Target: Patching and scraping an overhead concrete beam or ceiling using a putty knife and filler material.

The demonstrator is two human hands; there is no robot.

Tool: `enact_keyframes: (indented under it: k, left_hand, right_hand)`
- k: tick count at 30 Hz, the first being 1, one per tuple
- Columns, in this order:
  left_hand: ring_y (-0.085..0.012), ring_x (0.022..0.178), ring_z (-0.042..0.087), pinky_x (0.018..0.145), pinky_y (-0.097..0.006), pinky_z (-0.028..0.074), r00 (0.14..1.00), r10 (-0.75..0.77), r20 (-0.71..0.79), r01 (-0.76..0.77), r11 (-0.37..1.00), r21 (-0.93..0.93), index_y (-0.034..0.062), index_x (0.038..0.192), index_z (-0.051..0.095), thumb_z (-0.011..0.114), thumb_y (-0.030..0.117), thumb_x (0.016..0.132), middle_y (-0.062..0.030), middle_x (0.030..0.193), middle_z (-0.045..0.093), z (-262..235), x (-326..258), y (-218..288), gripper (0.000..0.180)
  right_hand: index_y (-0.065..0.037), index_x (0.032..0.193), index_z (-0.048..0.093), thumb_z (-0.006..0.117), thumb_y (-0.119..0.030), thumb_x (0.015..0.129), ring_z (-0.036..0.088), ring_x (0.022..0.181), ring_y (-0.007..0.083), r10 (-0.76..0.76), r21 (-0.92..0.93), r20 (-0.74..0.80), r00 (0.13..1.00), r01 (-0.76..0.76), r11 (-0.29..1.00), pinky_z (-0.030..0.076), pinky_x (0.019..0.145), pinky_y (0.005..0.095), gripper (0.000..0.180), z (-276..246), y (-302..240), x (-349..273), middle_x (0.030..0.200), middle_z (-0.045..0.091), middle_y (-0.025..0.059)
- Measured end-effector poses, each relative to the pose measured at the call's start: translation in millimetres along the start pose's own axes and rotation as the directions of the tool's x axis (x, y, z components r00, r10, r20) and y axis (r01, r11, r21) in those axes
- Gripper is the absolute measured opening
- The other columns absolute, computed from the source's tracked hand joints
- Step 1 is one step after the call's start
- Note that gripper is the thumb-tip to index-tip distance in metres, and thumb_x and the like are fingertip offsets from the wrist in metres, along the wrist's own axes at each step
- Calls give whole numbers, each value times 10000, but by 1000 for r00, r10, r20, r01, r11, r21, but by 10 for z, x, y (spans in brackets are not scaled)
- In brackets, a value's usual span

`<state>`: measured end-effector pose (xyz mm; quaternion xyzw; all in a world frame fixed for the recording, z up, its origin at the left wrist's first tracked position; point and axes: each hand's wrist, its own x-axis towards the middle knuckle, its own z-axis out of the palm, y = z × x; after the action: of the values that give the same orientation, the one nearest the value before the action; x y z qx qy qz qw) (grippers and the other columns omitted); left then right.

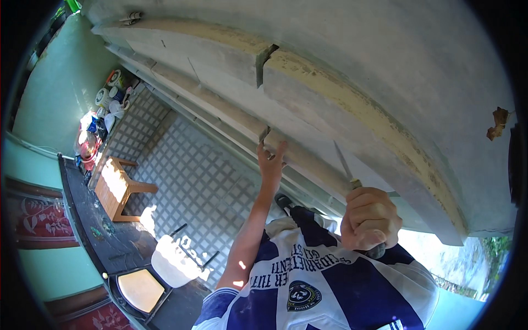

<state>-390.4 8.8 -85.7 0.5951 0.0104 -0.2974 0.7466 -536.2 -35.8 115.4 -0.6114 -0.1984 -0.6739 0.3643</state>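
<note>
My right hand (372, 219) is closed in a fist round the handle of a knife (345, 163) with a narrow, pointed metal blade. Only a short yellowish-green bit of the handle shows above the fingers, and a dark end below them. The blade points up and away, towards a long pale ledge (308, 157); whether its tip touches anything I cannot tell. Farther left, my left hand (271, 159) reaches up with fingers apart and rests against that ledge, beside a dark notch (264, 133) in its edge. No held thing shows in it.
A thicker concrete ledge (352, 93) with a worn yellowish edge and a gap runs above. On the patterned tile floor (192, 148) stand a brown stool (118, 190) and a white chair (175, 261). Containers and bags (104, 110) crowd the far left; a dry leaf (498, 124) hangs right.
</note>
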Motion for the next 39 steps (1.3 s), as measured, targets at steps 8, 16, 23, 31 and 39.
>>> enact_keyframes:
  k: [8, 16, 23, 31, 39]
  left_hand:
    - [-171, 960, 596, 659, -304, 537, 999, 37, -5, -37, 998, -43, 31, 1486, 241, 781, 331, 855, -123, 1188, 553, 42, -24, 24, 883]
    - [-227, 1004, 625, 725, -347, 567, 999, 48, 2, -48, 999, -18, 12, 1462, 259, 769, 321, 864, -150, 1204, 558, 30, -15, 33, 845]
    - [-264, 1078, 625, 830, -411, 596, 999, 38, 23, -38, 999, 2, 15, 1449, 270, 753, 319, 878, -172, 1235, 553, 21, -24, 32, 808]
    - [-156, 924, 617, 628, -285, 536, 998, 60, -13, -60, 997, -48, 26, 1460, 277, 787, 339, 850, -120, 1171, 579, 38, 38, -52, 855]
    - [-162, 878, 624, 596, -273, 523, 997, 80, -12, -81, 996, -37, 25, 1458, 287, 792, 342, 843, -114, 1139, 591, 32, 10, -42, 857]
  right_hand:
    - [-30, 705, 478, 570, -119, 970, 517, 419, 187, 13, -70, 130, 991, -4, 998, 489, 418, 322, 295, -64, 82, -4, 540, 518, 55]
    - [-9, 736, 475, 578, -83, 949, 514, 436, 202, 60, -61, 180, 982, -49, 997, 438, 395, 334, 248, -106, 131, 2, 576, 518, 62]
    - [-31, 721, 438, 528, 25, 869, 533, 460, 222, 225, -185, 329, 917, -171, 968, 457, 433, 349, 182, -171, 100, 6, 596, 531, 69]
    - [-26, 719, 441, 547, -56, 963, 549, 478, 214, 191, -159, 310, 931, -147, 976, 458, 431, 348, 268, -84, 58, 43, 603, 536, 73]
    - [-57, 731, 428, 529, -78, 971, 528, 445, 196, 129, -96, 297, 946, -105, 990, 471, 425, 327, 261, -129, 104, -11, 588, 520, 45]
